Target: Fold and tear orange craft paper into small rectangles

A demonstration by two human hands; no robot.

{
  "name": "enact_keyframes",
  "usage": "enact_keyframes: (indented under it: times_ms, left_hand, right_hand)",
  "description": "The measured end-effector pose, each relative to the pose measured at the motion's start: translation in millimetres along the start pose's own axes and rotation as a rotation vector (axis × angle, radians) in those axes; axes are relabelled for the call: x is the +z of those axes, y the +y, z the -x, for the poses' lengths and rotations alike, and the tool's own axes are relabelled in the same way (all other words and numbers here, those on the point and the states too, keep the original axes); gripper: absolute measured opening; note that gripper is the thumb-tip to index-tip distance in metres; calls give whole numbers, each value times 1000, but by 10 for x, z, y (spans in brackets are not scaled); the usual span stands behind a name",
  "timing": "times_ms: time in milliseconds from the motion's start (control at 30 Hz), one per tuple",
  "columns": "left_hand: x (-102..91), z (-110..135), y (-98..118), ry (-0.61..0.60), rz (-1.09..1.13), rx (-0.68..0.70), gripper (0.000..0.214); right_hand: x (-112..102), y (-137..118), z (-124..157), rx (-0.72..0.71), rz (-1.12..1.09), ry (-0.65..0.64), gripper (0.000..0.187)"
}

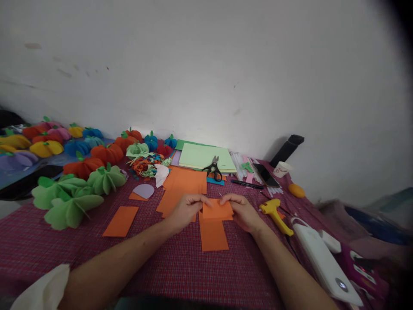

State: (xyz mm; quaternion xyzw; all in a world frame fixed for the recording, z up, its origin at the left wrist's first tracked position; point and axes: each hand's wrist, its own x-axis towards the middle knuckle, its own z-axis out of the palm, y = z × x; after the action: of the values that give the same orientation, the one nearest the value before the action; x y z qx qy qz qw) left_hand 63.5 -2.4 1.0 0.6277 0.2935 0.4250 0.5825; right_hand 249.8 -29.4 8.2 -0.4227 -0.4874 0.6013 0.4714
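My left hand (187, 209) and my right hand (241, 210) both pinch a small stack of orange paper pieces (217, 210) just above the red checked tablecloth (180, 267). Each hand grips one side, fingers closed on the upper edge. Beneath the stack lies a larger orange paper rectangle (213, 237). More orange sheets (180, 185) lie just behind my hands, and a single orange rectangle (120, 221) rests to the left.
Black scissors (214, 168) lie on light green paper (206, 157). Paper pumpkins, green (69, 198), orange (106, 153), blue and yellow, crowd the left. At right sit a yellow tool (276, 213), a pen (247, 184), a phone (266, 174), a paper cup (281, 168) and a white device (322, 258).
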Motion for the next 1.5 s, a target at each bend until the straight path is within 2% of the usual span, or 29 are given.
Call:
enact_keyframes:
  times_ms: [500, 633, 733, 833, 933, 1000, 1167, 1500]
  left_hand:
    - [-30, 19, -39, -48, -249, 108, 26]
    - [-24, 42, -4, -95, -352, 208, 31]
    - [-28, 54, 25, -107, -358, 217, 31]
    - [-45, 61, 42, -78, -258, 163, 29]
    - [-50, 52, 37, -32, -80, 61, 28]
    - [-37, 33, 15, -12, -40, -18, 23]
    - [6, -20, -84, -91, -170, -158, 34]
    - [-19, -11, -105, -158, -181, -187, 36]
  right_hand:
    - [-48, -4, -13, 43, -58, -114, 11]
    - [-67, 6, -21, -24, 63, -102, 16]
    - [-63, 17, -30, -92, 222, -46, 15]
    - [-60, 14, -36, -141, 330, -27, 15]
    - [-53, -1, -32, -171, 416, -38, 16]
    - [-39, -9, -22, -169, 467, -59, 16]
    - [5, 1, 6, -160, 561, -121, 18]
    - [29, 42, 0, -157, 583, -140, 17]
